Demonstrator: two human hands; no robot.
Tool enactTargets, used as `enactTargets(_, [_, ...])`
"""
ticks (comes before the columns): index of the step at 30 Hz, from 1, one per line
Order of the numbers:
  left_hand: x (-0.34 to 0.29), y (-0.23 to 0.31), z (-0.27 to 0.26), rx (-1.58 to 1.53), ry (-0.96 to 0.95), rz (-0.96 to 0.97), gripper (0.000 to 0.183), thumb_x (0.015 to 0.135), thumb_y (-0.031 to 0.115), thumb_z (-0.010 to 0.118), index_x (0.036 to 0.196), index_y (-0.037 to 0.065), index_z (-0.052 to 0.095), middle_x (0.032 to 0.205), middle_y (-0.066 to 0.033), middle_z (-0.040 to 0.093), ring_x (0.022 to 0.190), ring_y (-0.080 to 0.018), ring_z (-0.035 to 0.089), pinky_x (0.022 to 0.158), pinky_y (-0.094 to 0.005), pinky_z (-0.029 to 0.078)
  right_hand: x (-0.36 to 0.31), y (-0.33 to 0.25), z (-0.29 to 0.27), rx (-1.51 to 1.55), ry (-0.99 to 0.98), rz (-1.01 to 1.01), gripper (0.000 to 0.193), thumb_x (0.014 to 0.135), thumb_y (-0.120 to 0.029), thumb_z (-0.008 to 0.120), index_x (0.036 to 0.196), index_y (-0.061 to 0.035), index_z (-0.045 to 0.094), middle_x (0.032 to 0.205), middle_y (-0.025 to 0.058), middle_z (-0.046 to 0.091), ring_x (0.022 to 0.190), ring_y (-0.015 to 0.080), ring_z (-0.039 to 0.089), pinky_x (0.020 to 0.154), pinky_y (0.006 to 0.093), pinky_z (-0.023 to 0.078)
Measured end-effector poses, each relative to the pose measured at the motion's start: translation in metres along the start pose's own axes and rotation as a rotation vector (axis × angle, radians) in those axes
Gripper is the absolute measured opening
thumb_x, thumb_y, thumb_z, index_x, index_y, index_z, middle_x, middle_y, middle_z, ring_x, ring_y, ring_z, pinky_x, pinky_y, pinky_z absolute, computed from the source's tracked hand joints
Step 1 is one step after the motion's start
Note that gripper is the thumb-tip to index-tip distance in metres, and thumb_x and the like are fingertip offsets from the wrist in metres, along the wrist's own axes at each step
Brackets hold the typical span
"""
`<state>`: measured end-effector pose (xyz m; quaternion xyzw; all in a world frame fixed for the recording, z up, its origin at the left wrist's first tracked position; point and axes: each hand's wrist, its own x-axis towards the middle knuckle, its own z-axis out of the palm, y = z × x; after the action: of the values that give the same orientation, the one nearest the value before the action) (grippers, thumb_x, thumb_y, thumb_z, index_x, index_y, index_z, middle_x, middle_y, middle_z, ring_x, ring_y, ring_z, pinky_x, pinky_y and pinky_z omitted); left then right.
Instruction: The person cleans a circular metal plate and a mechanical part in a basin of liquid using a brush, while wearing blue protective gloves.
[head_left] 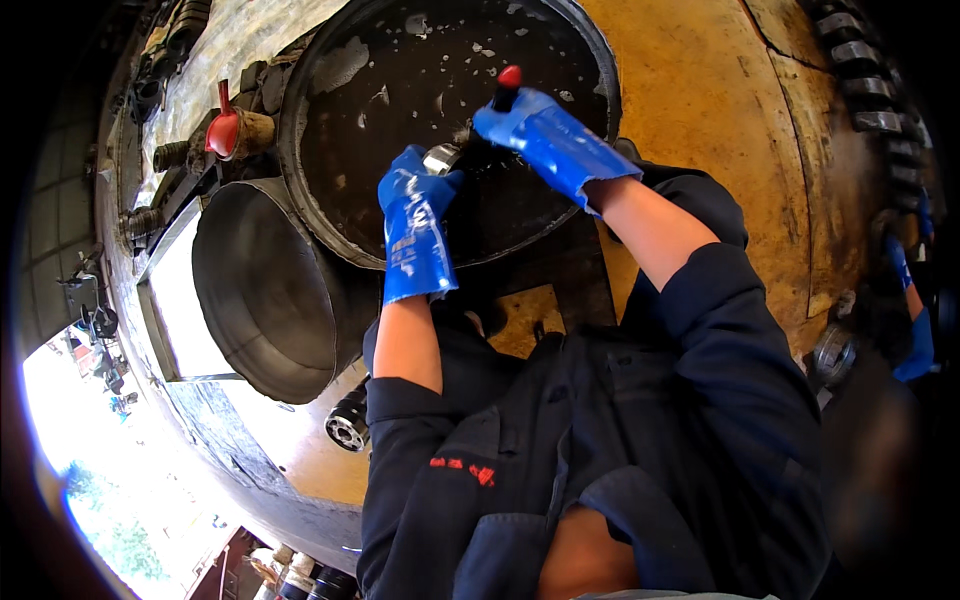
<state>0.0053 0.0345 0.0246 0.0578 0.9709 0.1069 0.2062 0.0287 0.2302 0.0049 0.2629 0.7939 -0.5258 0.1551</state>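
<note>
Both hands wear long blue rubber gloves and work over a large round dark tub (291, 150) holding dark liquid with pale flecks of foam. My left hand (412, 188) is closed around a shiny round metal part (441, 158), held above the liquid. Just to the right, my right hand (518, 118) grips a brush (510, 77) by its dark handle, whose red end points up and away. The brush's bristles are blurred and mostly hidden, close to the metal part; I cannot tell whether they touch.
Left of the tub, a wide dark metal drum (265, 290) lies tilted, its mouth facing left. Beyond it stands a red scoop (222, 132). A cylindrical metal part (347, 425) lies below the drum. Dark metal parts (865, 75) line the far right, where another person's blue glove (915, 350) shows.
</note>
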Motion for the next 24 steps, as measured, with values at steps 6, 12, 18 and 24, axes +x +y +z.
enactTargets(6, [-0.010, -0.077, 0.043, -0.693, 0.066, 0.180, 0.063, 0.069, 0.008, 0.094, 0.125, 0.002, 0.067, 0.107, -0.0073, 0.076, 0.096, -0.0152, 0.070, 0.090, -0.0317, 0.059, -0.009, -0.034, -0.010, 0.300, -0.054, -0.134, 0.035, 0.085, -0.042, 0.067, 0.086, -0.0088, 0.077, 0.080, 0.0093, 0.073, 0.076, 0.0194, 0.069, 0.074, 0.0337, 0.053])
enactTargets(12, [-0.006, -0.107, 0.049, -0.461, -0.069, 0.161, 0.065, 0.067, 0.019, 0.096, 0.125, 0.006, 0.069, 0.105, -0.0086, 0.079, 0.099, -0.0239, 0.075, 0.094, -0.0370, 0.059, -0.046, -0.051, 0.023, -0.111, -0.249, -0.391, 0.041, 0.091, -0.049, 0.063, 0.092, -0.0097, 0.075, 0.084, 0.0096, 0.071, 0.083, 0.0204, 0.068, 0.082, 0.0361, 0.054])
enactTargets(18, [-0.008, -0.091, 0.038, -0.455, -0.007, 0.212, 0.075, 0.066, 0.023, 0.095, 0.133, 0.007, 0.064, 0.118, -0.0125, 0.076, 0.108, -0.0255, 0.074, 0.097, -0.0368, 0.058, -0.004, -0.016, 0.001, -0.023, -0.054, 0.022, 0.035, 0.088, -0.039, 0.065, 0.095, -0.0051, 0.073, 0.085, 0.0127, 0.074, 0.080, 0.0241, 0.072, 0.077, 0.0381, 0.057])
enactTargets(24, [0.004, -0.102, 0.052, -0.596, 0.000, 0.175, 0.066, 0.070, 0.012, 0.092, 0.130, 0.004, 0.065, 0.112, -0.0131, 0.077, 0.101, -0.0229, 0.074, 0.093, -0.0363, 0.059, -0.025, -0.032, -0.001, 0.174, -0.182, -0.196, 0.040, 0.088, -0.047, 0.063, 0.089, -0.0079, 0.074, 0.079, 0.0131, 0.072, 0.075, 0.0241, 0.071, 0.072, 0.0369, 0.056])
